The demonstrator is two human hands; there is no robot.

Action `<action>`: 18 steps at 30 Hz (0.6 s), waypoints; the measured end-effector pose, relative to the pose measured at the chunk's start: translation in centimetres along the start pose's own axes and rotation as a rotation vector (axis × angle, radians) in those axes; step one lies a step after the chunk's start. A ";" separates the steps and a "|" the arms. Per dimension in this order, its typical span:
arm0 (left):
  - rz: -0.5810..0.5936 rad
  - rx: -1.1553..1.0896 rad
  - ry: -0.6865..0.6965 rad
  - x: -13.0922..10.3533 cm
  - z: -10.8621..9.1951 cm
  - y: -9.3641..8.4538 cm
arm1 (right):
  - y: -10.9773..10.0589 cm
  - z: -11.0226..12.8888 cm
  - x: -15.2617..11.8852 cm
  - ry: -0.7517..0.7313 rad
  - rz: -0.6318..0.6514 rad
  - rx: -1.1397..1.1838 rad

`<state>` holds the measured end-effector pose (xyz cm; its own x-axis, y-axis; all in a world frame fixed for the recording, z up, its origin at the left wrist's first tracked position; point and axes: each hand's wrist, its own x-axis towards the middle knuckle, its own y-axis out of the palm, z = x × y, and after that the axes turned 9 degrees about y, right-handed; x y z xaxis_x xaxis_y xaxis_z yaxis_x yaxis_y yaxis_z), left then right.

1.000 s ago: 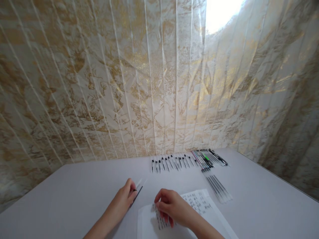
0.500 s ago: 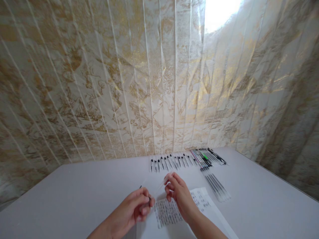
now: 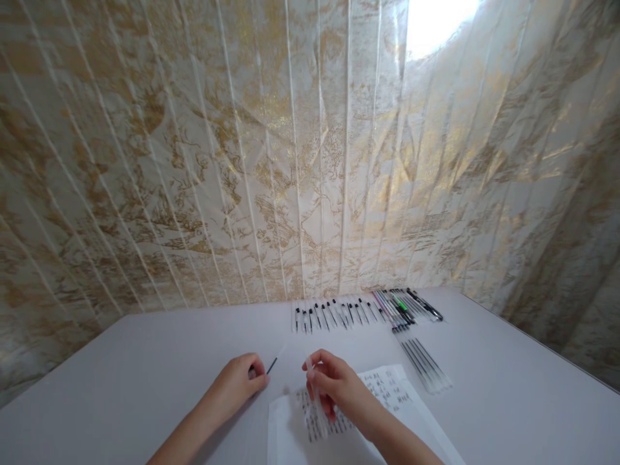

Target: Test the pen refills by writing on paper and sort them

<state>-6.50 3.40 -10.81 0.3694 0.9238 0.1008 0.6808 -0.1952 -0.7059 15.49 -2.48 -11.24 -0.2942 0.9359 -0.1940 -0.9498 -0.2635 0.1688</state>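
Observation:
My left hand [image 3: 242,382] is low over the white table, left of the paper, its fingers closed. A thin dark refill [image 3: 272,365] with a clear end sticks out from its fingertips toward the upper right. A dark spot shows between thumb and forefinger. Over the paper, my right hand [image 3: 334,386] is closed on a clear pen tube [image 3: 316,402], which points down toward the handwriting. Beneath that hand lies the white paper [image 3: 293,445] with rows of dark writing.
Near the back edge of the table [image 3: 159,361] lies a row of black-capped pen parts [image 3: 329,315]. Several pens [image 3: 407,307], one with a green part, are to their right. Clear pens with dark refills [image 3: 422,359] lie nearer. A patterned curtain [image 3: 290,161] hangs behind.
My left hand has moved left and away from my right hand. The right hand has come down slightly, and its clear tube now points downward.

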 end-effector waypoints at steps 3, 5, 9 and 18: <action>0.001 0.093 -0.025 -0.5 -0.6 0.6 | 0.0 -0.3 0.2 -0.004 0.001 -0.044; 0.001 0.118 -0.043 -0.6 -0.7 0.6 | -0.1 -0.3 0.2 -0.007 0.003 -0.065; 0.060 0.047 -0.065 -0.7 -1.1 -0.1 | 0.1 0.0 -0.1 -0.007 -0.005 -0.098; 0.052 -0.835 -0.066 -0.8 -3.5 -1.4 | 1.7 0.0 -1.7 0.060 0.122 -0.392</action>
<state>-5.55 1.80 -7.45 0.3929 0.9193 0.0227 0.9182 -0.3936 0.0447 14.36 -4.55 -10.63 -0.4021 0.8800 -0.2528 -0.8729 -0.4517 -0.1842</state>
